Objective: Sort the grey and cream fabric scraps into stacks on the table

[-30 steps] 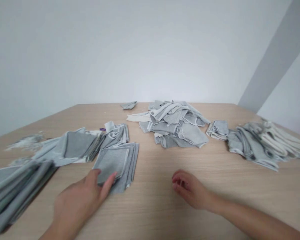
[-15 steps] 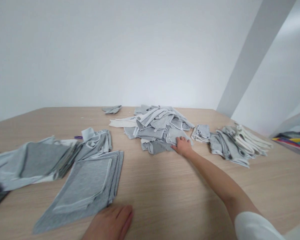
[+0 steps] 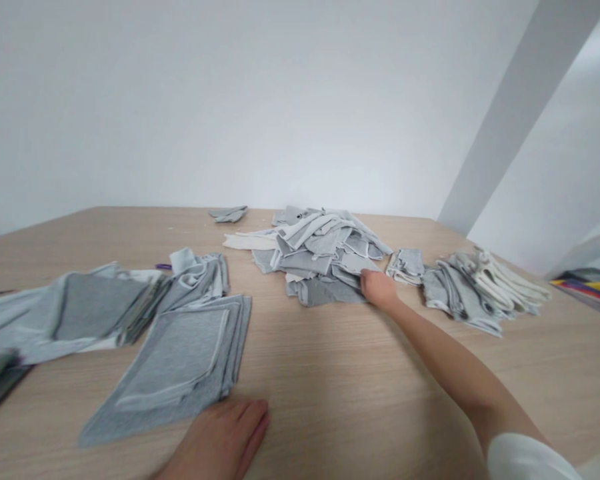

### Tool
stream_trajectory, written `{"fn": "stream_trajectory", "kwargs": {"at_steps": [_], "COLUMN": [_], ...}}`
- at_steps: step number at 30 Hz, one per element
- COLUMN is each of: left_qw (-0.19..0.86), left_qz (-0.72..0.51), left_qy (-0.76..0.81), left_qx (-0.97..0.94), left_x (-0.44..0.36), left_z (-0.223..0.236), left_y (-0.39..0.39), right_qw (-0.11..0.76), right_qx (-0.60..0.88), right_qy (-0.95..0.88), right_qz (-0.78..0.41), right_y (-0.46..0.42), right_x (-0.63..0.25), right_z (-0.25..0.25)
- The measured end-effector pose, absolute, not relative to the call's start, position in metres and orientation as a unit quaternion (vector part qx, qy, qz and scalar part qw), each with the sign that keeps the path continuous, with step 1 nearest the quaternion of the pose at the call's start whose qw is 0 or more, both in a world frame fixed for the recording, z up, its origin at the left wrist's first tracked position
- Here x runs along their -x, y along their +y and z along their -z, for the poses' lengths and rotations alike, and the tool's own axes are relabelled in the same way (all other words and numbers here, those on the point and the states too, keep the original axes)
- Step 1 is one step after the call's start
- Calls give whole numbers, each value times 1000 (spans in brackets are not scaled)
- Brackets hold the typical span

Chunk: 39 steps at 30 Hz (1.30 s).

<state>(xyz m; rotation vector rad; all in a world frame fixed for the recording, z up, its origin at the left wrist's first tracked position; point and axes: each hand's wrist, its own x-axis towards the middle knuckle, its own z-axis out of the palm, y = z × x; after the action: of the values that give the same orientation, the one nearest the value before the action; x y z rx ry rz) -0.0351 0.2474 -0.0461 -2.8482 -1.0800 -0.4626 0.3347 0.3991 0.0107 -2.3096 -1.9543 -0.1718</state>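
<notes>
My right hand (image 3: 379,288) reaches out to the right front edge of a loose heap of grey fabric pieces (image 3: 325,243). Its fingers are closed on the edge of a light grey fabric piece (image 3: 359,265), which is slightly raised from the heap. My left hand (image 3: 225,433) rests on the table at the bottom, its fingers curled together and nothing visible in them. Just beyond it lies a neat stack of flat grey fabric pieces (image 3: 183,357), touching or almost touching the fingers.
On the left are folded grey fabric (image 3: 95,303), a crumpled bundle (image 3: 200,277) and a purple object (image 3: 163,267). To the right lie a small folded pile (image 3: 405,263) and a larger grey and cream pile (image 3: 475,287). A scrap (image 3: 229,214) lies near the wall.
My right hand has gone from lying on the heap with spread fingers to gripping a fabric piece, whose edge has lifted. My left hand stays almost in place.
</notes>
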Motion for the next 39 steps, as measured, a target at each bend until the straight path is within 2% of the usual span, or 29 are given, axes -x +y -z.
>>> {"fn": "stream_trajectory", "kwargs": {"at_steps": [11,29,39], "left_qw": [4,28,21], "left_qz": [167,133,181], "left_qy": [-361,-360,-347], "left_qx": [918,923,920], "left_x": [37,37,38], "left_z": [49,48,49], "left_y": [248,247,247], "right_qw": [155,157,155], "right_qx": [758,753,754], "right_qy": [-630,-638,-638], "right_qz": [63,37,33], "right_y": [358,350,348], "right_x": [-354,-334,-334], "right_z": [-22,-5,-4]}}
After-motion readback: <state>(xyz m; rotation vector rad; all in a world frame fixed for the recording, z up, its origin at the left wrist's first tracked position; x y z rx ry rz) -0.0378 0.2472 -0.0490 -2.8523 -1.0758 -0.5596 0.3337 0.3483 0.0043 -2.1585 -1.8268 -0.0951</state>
